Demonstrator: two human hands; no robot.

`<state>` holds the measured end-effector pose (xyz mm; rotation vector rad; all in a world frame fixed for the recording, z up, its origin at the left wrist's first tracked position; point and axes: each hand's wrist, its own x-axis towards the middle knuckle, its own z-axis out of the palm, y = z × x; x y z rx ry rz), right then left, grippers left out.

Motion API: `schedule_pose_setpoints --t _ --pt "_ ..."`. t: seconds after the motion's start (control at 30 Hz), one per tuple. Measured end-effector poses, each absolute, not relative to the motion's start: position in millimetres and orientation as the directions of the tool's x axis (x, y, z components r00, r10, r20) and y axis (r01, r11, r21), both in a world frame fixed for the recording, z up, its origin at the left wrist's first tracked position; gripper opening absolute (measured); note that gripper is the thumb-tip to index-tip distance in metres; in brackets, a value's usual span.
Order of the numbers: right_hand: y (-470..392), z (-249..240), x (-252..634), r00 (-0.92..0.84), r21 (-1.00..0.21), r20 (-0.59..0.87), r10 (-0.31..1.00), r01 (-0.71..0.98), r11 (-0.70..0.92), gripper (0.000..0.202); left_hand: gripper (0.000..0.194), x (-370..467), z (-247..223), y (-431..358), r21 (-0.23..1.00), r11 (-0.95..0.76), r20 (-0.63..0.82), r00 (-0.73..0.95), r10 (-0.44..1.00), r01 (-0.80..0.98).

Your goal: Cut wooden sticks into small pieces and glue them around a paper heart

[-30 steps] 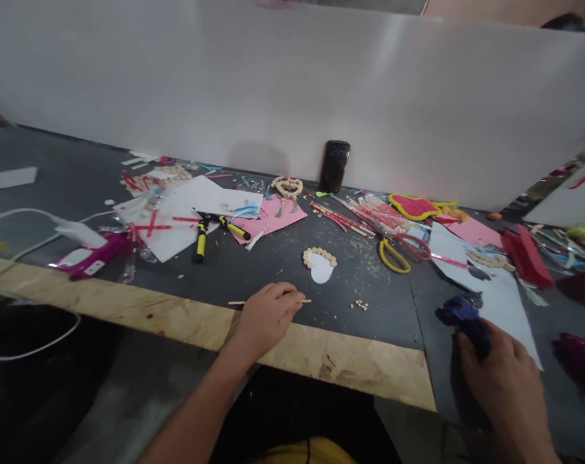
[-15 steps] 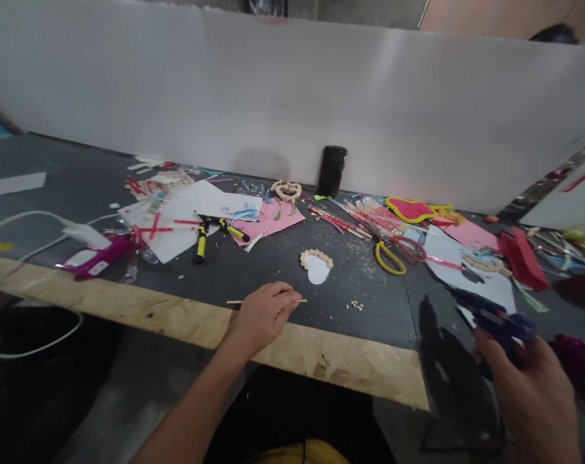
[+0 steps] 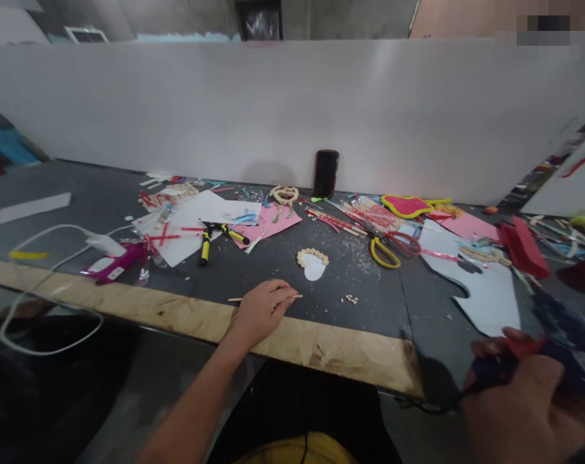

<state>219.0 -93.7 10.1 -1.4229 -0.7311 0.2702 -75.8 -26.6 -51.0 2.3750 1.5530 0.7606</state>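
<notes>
My left hand (image 3: 266, 309) rests at the front of the dark tabletop, its fingers closed on a thin wooden stick (image 3: 235, 299) that sticks out on both sides. A white paper heart (image 3: 314, 267) lies just beyond it, its upper edge lined with small pale wooden pieces. More of these small pieces (image 3: 350, 299) lie loose to the right. At the lower right, my right hand (image 3: 524, 393) is wrapped round a dark blue glue gun (image 3: 570, 341) with a red trigger. Motion blurs that hand and the glue gun, and the nozzle is hard to make out.
Yellow-and-black pliers (image 3: 204, 248) and pink paper (image 3: 276, 222) lie left of centre. Scissors (image 3: 384, 252) with yellow and red handles lie to the right, near cut white paper (image 3: 495, 303). A phone (image 3: 326, 173) leans on the white partition (image 3: 200, 109). A white cable (image 3: 55, 348) hangs over the left edge.
My right hand has moved the glue gun right and towards me, off the white paper, turning it. The left hand keeps its hold on the stick. The view has tilted up slightly.
</notes>
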Motion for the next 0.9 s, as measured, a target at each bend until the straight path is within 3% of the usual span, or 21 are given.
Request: schedule_pose_setpoints --t 0.07,0.17,0.27,0.37,0.5,0.8,0.9 --pt "-98 4 218 0.783 -0.97 0.243 0.573 0.215 0.118 0.021 0.026 -75 -50 -27 0.431 -0.419 0.303 0.309 0.901 0.799" --pt "-105 -13 221 0.591 -0.924 0.219 0.776 0.381 -0.03 0.027 0.025 -69 -44 -30 0.422 -0.405 0.29 0.303 0.908 0.811" --pt "-107 -27 222 0.369 -0.84 0.303 0.878 0.538 0.064 0.028 0.025 -53 -34 -37 0.437 -0.38 0.265 0.287 0.921 0.815" --pt "-105 -31 217 0.217 -0.823 0.357 0.908 0.533 0.197 0.028 0.024 -31 -27 -43 0.529 -0.378 0.28 0.264 0.923 0.76" --pt "-102 -34 211 0.099 -0.835 0.324 0.941 0.498 0.235 0.031 0.026 -10 -23 -43 0.559 -0.387 0.275 0.276 0.921 0.734" --pt "-91 -40 230 0.193 -0.844 0.264 0.945 0.521 0.129 0.046 0.024 -13 -20 -36 0.448 -0.371 0.238 0.292 0.926 0.813" --pt "-73 -34 253 0.216 -0.709 0.351 0.911 0.697 0.108 0.056 0.024 -20 -23 -33 0.405 -0.389 0.256 0.306 0.917 0.827"
